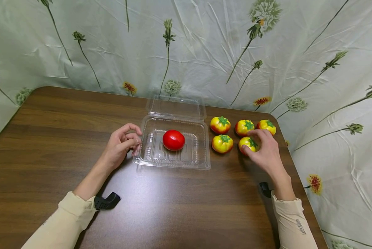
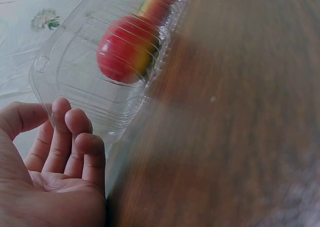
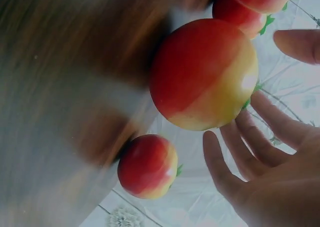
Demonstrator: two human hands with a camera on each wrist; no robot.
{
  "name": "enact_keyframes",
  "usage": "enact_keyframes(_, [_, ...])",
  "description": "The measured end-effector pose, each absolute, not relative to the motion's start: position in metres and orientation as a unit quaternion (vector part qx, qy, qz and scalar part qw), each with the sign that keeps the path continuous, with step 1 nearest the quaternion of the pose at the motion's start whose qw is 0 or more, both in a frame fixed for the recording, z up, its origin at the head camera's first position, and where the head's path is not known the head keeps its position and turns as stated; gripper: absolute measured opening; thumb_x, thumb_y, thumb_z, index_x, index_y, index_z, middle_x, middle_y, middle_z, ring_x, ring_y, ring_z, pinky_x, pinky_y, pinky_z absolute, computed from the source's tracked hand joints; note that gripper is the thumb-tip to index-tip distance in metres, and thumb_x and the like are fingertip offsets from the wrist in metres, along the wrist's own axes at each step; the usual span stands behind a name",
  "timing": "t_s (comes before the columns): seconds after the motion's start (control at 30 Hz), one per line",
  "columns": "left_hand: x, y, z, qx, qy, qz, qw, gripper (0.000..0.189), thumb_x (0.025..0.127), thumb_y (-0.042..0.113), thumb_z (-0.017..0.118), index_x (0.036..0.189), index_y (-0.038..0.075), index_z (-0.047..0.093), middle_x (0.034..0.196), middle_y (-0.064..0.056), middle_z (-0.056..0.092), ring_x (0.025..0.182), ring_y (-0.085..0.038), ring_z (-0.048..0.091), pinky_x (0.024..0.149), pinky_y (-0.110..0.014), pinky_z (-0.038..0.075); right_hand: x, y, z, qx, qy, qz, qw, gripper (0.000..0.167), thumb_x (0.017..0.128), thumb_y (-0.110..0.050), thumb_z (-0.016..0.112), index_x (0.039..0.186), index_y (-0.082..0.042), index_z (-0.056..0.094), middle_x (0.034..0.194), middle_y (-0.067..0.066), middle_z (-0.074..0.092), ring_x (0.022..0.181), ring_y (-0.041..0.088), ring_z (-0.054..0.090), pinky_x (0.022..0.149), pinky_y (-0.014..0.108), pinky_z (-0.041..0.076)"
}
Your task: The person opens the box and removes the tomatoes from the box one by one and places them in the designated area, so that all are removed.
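A clear plastic clamshell container [image 1: 190, 162] lies on the table with its lid [image 1: 176, 107] folded back. Inside sits one tomato [image 1: 173, 140], its red side up. My left hand [image 1: 123, 143] pinches the container's left rim between thumb and fingertips; the left wrist view shows this hand [image 2: 60, 172] at the rim [image 2: 42, 87]. On the right, my right hand [image 1: 263, 148] reaches over the front right tomato [image 1: 247, 145], yellow with a green leafy top. In the right wrist view its thumb [image 3: 300, 44] and fingers spread around that tomato [image 3: 200, 77], with the thumb apart from it.
Several more yellow-red tomatoes stand right of the container: a front left one [image 1: 222, 144], and a back row with a left one [image 1: 220, 125], a middle one [image 1: 244, 127] and a right one [image 1: 266, 127]. The brown table [image 1: 173, 211] meets a flowered curtain [image 1: 198, 52] behind.
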State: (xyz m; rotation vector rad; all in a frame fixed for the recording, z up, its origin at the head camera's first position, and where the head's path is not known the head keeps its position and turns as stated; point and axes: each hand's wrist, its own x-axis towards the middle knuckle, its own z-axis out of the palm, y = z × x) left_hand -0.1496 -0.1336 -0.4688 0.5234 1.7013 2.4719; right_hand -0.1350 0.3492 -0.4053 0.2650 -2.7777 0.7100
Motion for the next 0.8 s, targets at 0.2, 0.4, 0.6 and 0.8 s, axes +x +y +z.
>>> enact_keyframes(0.2, [-0.1498, -0.1333, -0.4682, 0.173, 0.556, 0.812, 0.046, 0.021, 0.094, -0.020, 0.049, 0.106, -0.004, 0.056, 0.068, -0.005, 0.065, 0.052, -0.013, 0.057, 0.043, -0.026, 0.045, -0.1347, 0.3471, -0.4037, 0.103, -0.948, 0.252, 0.164, 0.040, 0.083, -0.012, 0.081, 0.119, 0.000, 0.068, 0.116, 0.019, 0.063, 0.109, 0.037, 0.058, 0.092, 0.053, 0.044])
enact_keyframes(0.4, [-0.1496, -0.1337, -0.4682, 0.174, 0.554, 0.812, 0.048, 0.020, 0.095, -0.019, 0.050, 0.107, -0.004, 0.056, 0.067, -0.005, 0.065, 0.051, -0.015, 0.057, 0.043, -0.027, 0.045, -0.1343, 0.3438, -0.4036, 0.110, -0.946, 0.252, 0.172, 0.041, 0.083, -0.011, 0.080, 0.120, 0.001, 0.068, 0.117, 0.019, 0.064, 0.109, 0.037, 0.058, 0.092, 0.052, 0.045])
enact_keyframes(0.6, [-0.1498, -0.1345, -0.4684, 0.167, 0.562, 0.809, 0.048, 0.022, 0.095, -0.019, 0.050, 0.107, -0.002, 0.057, 0.068, -0.004, 0.066, 0.052, -0.013, 0.057, 0.044, -0.026, 0.045, -0.1349, 0.3410, -0.4032, 0.119, -0.942, 0.256, 0.179, 0.041, 0.083, -0.010, 0.081, 0.121, 0.000, 0.068, 0.116, 0.020, 0.065, 0.109, 0.037, 0.059, 0.092, 0.050, 0.045])
enact_keyframes(0.8, [-0.1495, -0.1342, -0.4686, 0.165, 0.561, 0.810, 0.050, 0.021, 0.095, -0.019, 0.050, 0.107, -0.003, 0.056, 0.067, -0.005, 0.066, 0.051, -0.014, 0.057, 0.043, -0.027, 0.045, -0.1356, 0.3392, -0.4035, 0.124, -0.940, 0.267, 0.175, 0.042, 0.083, -0.010, 0.081, 0.122, -0.002, 0.068, 0.118, 0.019, 0.066, 0.110, 0.035, 0.060, 0.094, 0.050, 0.045])
